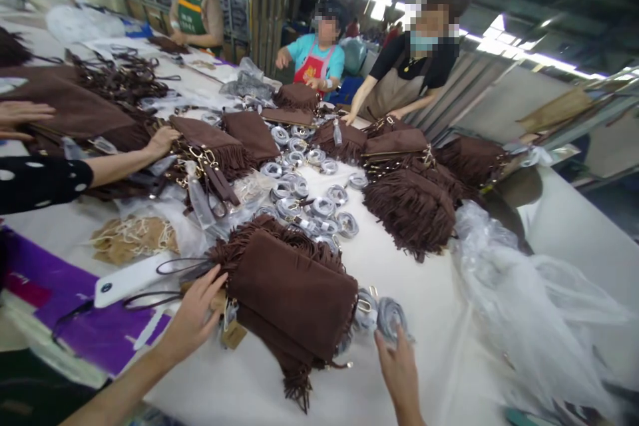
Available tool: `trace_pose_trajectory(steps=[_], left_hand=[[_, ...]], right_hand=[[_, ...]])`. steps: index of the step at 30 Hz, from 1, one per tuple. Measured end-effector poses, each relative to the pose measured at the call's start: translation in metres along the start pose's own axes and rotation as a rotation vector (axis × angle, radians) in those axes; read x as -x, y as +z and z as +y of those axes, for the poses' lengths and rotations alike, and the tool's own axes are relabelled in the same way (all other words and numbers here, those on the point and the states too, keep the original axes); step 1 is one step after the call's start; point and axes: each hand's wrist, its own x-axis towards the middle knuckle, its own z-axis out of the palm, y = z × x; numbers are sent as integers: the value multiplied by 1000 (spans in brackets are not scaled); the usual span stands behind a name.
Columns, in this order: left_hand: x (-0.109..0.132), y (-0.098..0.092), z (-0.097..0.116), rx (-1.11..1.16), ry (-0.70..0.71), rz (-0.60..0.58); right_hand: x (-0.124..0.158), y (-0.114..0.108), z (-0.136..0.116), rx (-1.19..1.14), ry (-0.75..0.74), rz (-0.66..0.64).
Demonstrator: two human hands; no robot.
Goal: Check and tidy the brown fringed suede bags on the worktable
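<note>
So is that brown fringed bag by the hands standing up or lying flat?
Lying flat: the brown fringed bag rests broadside on the white table.
</note>
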Motion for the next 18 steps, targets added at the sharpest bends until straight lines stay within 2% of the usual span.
trace_pose_trajectory(steps=[2, 5, 8, 10, 13, 14, 15, 17, 18], left_hand=[[8, 8, 0, -29, -3, -7], [13, 15, 3, -54, -16, -57], [12, 9, 8, -7, -29, -128], [11, 2, 7, 43, -44, -153], [17, -10, 0, 107, -94, -118], [20, -14, -3, 123, -117, -98], [26, -19, -6, 138, -144, -84], [40, -30, -11, 183, -195, -108], [50, -35, -13, 215, -207, -146]], right_hand=[[-31, 20, -3, -18, -13, -12], [-78, 40, -27, -86, -94, -74], [-109, 42, -45, -143, -141, -200], [-116, 34, -49, -156, -131, -263], [-94, 11, -51, -136, -23, -226], [-76, 2, -53, -155, 73, -139], [-52, -5, -57, -215, 124, -206], [6, -14, -68, -290, 216, -177], [38, -16, -75, -291, 221, -233]])
